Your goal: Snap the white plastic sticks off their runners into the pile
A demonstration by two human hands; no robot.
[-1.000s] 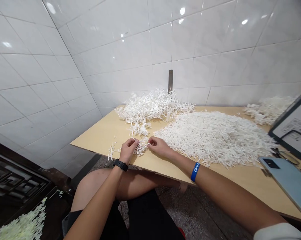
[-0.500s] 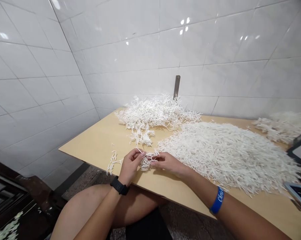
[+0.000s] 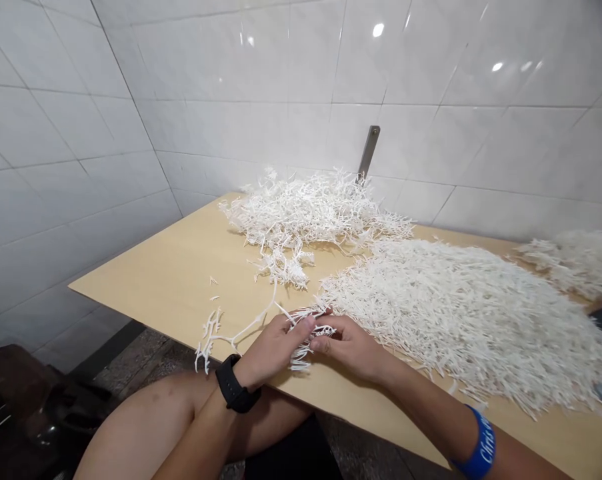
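Over the front edge of the board, my left hand [image 3: 279, 343] grips a clump of thin white branched plastic pieces [image 3: 301, 360], thumb on top. My right hand [image 3: 349, 347] closes on the same clump from the other side, its thumb and fingers pinching the ends. A long white branched stem [image 3: 255, 320] runs out past my left hand to a forked end [image 3: 209, 340] by the board's edge. Where the fingers curl under, the clump is partly hidden.
A tangled heap of white branched pieces [image 3: 301, 207] lies at the back, with a metal strip [image 3: 368, 153] upright behind it. A wide pile of short white sticks [image 3: 471, 313] covers the right of the wooden board [image 3: 151, 267]. Another white pile [image 3: 575, 260] sits far right.
The view has shifted closer. My hands have drawn together around the clump, and the long branched stem beside my left hand now shows more fully.
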